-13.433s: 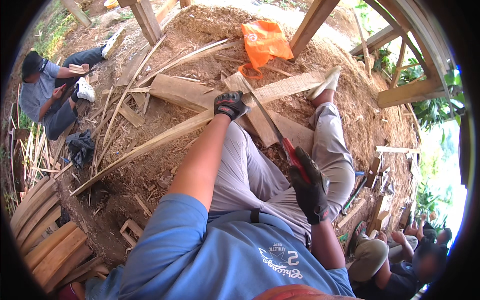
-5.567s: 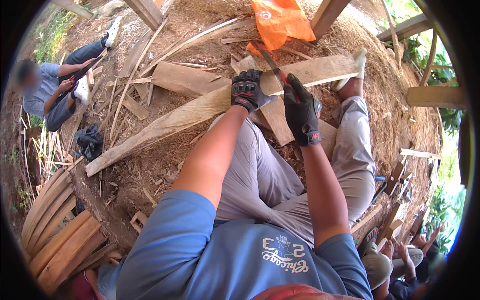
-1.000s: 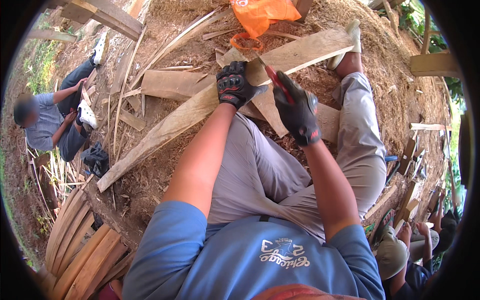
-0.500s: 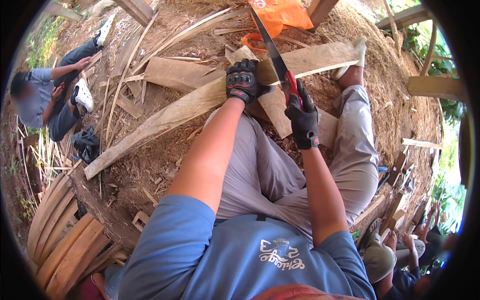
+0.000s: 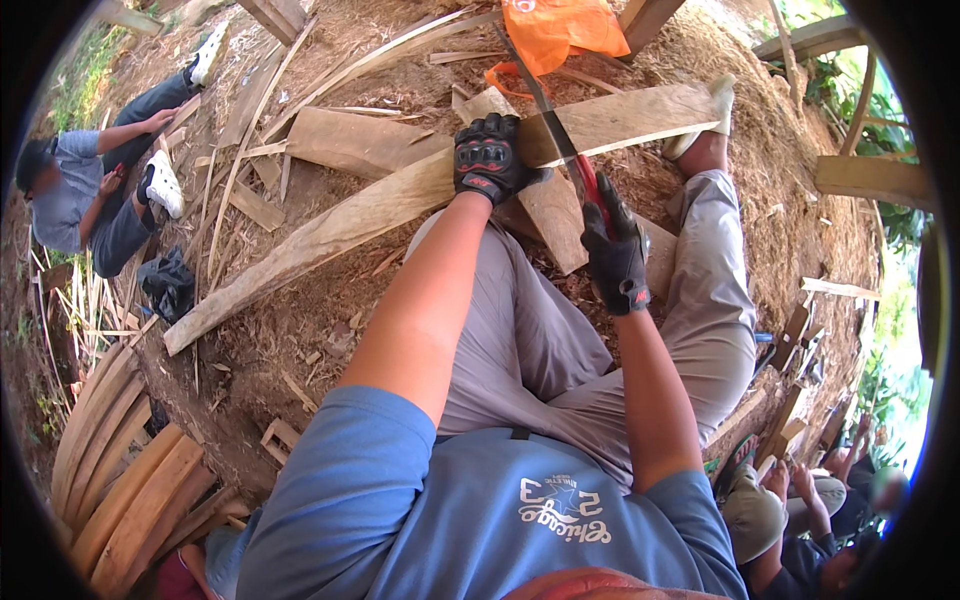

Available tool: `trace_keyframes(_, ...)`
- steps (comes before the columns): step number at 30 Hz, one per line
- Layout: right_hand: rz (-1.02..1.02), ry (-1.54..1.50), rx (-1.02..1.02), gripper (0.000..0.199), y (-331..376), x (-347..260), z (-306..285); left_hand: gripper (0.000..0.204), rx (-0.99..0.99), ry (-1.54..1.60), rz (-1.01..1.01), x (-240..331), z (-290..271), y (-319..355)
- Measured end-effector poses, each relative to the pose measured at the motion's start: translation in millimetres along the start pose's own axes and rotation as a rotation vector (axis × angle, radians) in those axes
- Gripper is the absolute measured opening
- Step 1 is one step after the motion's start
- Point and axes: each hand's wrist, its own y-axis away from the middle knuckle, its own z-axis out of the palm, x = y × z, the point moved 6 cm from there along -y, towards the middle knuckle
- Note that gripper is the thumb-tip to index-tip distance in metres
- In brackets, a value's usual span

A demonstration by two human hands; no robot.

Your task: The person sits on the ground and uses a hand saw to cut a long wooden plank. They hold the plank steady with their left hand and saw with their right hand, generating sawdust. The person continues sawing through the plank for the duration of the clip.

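Observation:
A long, slightly curved wooden plank (image 5: 320, 245) runs slantwise from the lower left to my foot at the upper right. My left hand (image 5: 488, 160), in a black glove with red marks, is closed over it and presses it down near my knee. Just right of that hand, a handsaw (image 5: 550, 118) with a dark blade and red handle lies across the plank, its tip pointing away from me. Its handle is gripped by my gloved right hand (image 5: 616, 250), on the near side of the plank. The blade's cutting edge cannot be made out.
Under the plank lie shorter boards (image 5: 345, 142) and an offcut (image 5: 545, 225). An orange bag (image 5: 565, 35) sits beyond the saw tip. Curved timbers (image 5: 135, 500) are stacked at the lower left. A person (image 5: 75, 190) sits at the far left; others (image 5: 800, 510) sit at the lower right.
My right hand has drawn the saw back toward me and slightly right, and the blade shows narrower. The left hand stays on the plank almost unmoved.

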Motion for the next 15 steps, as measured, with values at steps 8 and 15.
trace_keyframes(8,-0.099,0.052,0.010,0.047,68,-1,-44,0.084,0.039,-0.028,0.022,-3,4,1)
trace_keyframes(15,-0.067,0.090,0.033,0.044,-8,-16,0,0.083,-0.009,0.004,0.005,-3,8,1)
